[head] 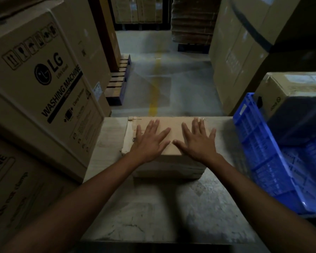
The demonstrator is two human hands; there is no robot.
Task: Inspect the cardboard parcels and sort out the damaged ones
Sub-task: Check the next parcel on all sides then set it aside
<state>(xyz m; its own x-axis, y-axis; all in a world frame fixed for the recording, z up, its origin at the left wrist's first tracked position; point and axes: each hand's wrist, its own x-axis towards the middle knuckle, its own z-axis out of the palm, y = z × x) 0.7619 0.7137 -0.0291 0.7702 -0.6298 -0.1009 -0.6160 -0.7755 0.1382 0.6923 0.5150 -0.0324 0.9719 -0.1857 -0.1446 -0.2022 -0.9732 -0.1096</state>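
A brown cardboard parcel [173,125] lies flat on the worn grey table [164,207], near its far edge. Its left edge looks frayed and its far corners carry clear tape. My left hand [150,141] rests palm down on the parcel's left half with fingers spread. My right hand [197,141] lies flat on the right half, fingers spread too. Neither hand grips anything. A second cardboard parcel [288,92] sits at the right, on a dark box inside the blue crate.
A blue plastic crate [263,161] stands on the table's right side. Large washing machine cartons [40,79] are stacked against the left. Tall cartons [241,52] line the right. An aisle floor with a yellow line [154,88] and pallets [119,83] lies beyond.
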